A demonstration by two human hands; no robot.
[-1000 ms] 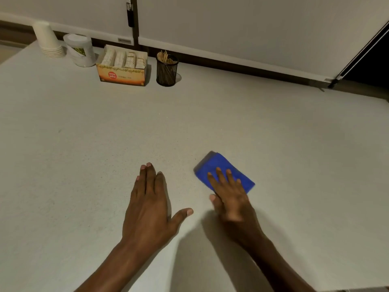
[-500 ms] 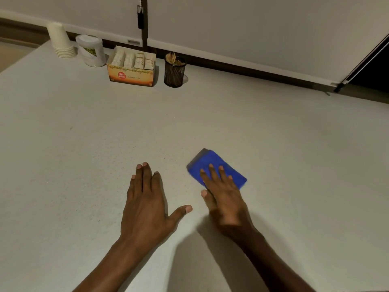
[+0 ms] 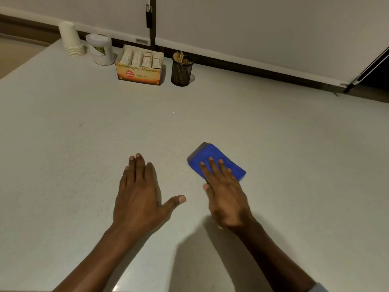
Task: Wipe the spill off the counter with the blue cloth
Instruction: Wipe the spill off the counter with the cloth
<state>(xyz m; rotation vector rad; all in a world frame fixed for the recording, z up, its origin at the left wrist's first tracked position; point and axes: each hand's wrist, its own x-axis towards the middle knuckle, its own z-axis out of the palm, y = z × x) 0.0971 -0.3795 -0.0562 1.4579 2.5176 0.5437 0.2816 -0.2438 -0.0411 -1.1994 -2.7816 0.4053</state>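
A folded blue cloth [image 3: 210, 153] lies flat on the pale speckled counter [image 3: 273, 133], a little right of centre. My right hand [image 3: 226, 194] rests on its near half, fingers stretched flat and pressing down on it, thumb off the cloth on the counter. My left hand [image 3: 140, 197] lies palm down on the bare counter to the left of the cloth, fingers together, thumb spread, holding nothing. No wet patch shows on the counter from here.
Along the back wall stand a stack of paper cups [image 3: 71, 40], a white lidded container [image 3: 100, 49], an open orange tea box [image 3: 140, 66] and a black mesh cup of wooden sticks [image 3: 182, 69]. The counter's left edge runs diagonally at far left.
My right hand has slid the blue cloth a little to the left and away from me. My left hand has stayed flat in place; the view has shifted slightly.
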